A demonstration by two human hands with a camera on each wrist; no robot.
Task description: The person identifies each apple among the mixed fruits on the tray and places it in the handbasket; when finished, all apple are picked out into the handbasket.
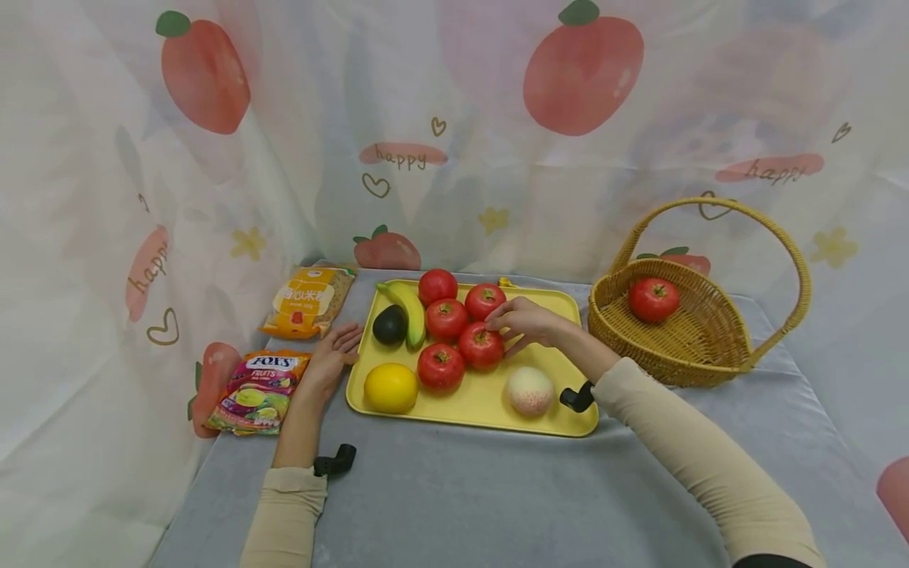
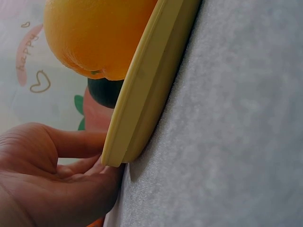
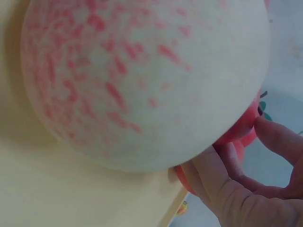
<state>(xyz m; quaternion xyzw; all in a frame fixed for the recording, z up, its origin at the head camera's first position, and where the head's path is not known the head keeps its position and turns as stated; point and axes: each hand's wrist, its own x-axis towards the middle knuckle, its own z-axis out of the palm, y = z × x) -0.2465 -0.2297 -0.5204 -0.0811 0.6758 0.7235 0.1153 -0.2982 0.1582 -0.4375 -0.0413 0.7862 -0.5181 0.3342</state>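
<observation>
On the yellow tray lie several red apples, a banana, a dark avocado, a yellow-orange citrus fruit and a pale peach with pink specks. My right hand grips a red apple on the tray's middle, thumb and fingers on its top and side. In the right wrist view the peach hides much of that apple. My left hand rests with relaxed fingers against the tray's left rim. Its thumb meets the rim in the left wrist view.
A wicker basket with a tall handle stands right of the tray, holding one red apple. Left of the tray lie an orange-and-yellow food bag and a purple candy bag. A printed curtain hangs behind the grey-covered table.
</observation>
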